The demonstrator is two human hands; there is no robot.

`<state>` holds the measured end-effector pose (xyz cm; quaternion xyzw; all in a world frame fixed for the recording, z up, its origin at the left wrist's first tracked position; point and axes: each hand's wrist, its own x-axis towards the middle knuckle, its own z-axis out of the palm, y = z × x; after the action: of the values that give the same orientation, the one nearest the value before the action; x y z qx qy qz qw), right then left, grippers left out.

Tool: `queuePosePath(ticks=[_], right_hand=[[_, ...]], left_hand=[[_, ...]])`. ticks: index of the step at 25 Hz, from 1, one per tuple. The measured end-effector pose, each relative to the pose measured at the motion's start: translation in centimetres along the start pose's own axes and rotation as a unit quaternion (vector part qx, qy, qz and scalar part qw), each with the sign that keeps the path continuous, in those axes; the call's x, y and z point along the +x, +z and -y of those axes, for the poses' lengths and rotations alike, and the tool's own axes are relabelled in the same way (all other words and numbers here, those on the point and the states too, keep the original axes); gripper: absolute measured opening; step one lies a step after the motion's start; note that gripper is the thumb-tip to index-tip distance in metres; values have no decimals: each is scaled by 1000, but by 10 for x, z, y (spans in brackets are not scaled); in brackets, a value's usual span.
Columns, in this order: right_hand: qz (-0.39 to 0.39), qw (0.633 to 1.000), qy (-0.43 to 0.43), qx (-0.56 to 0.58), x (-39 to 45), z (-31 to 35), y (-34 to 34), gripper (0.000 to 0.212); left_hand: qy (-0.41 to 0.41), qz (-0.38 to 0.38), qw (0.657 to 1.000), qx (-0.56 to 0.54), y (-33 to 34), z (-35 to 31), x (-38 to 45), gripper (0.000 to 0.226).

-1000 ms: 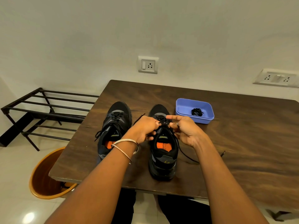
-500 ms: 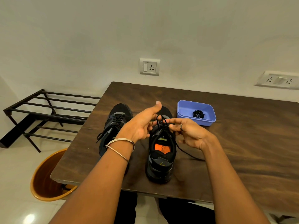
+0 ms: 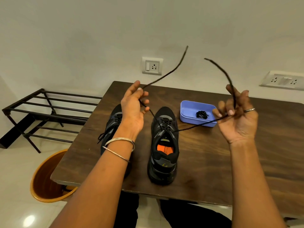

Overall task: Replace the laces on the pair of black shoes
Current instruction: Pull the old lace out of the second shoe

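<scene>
I see the black lace (image 3: pixel 194 127) threaded through the right-hand black running shoe (image 3: pixel 164 145), which stands on the dark wooden table (image 3: pixel 205 162). My left hand (image 3: pixel 134 109) pinches one end with curled fingers; my right hand (image 3: pixel 236 116) grips the other end, both raised above the table. The other black shoe (image 3: pixel 111 125) sits just left, partly behind my wrist. A bundled black lace (image 3: pixel 202 114) lies in the shallow lilac plastic tray (image 3: pixel 185 112) beyond.
</scene>
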<state>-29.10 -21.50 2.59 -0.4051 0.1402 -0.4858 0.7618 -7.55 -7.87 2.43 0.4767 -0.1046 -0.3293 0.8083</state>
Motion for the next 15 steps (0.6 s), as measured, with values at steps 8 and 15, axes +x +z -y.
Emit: queuePosePath(ticks=[8, 15], right_hand=[[-213, 642, 237, -698, -6, -28, -36, 13], [110, 681, 216, -691, -20, -51, 42, 27]], left_hand=[[-56, 24, 769, 637, -20, 34, 15, 17], [171, 135, 551, 806, 12, 33, -17, 25]])
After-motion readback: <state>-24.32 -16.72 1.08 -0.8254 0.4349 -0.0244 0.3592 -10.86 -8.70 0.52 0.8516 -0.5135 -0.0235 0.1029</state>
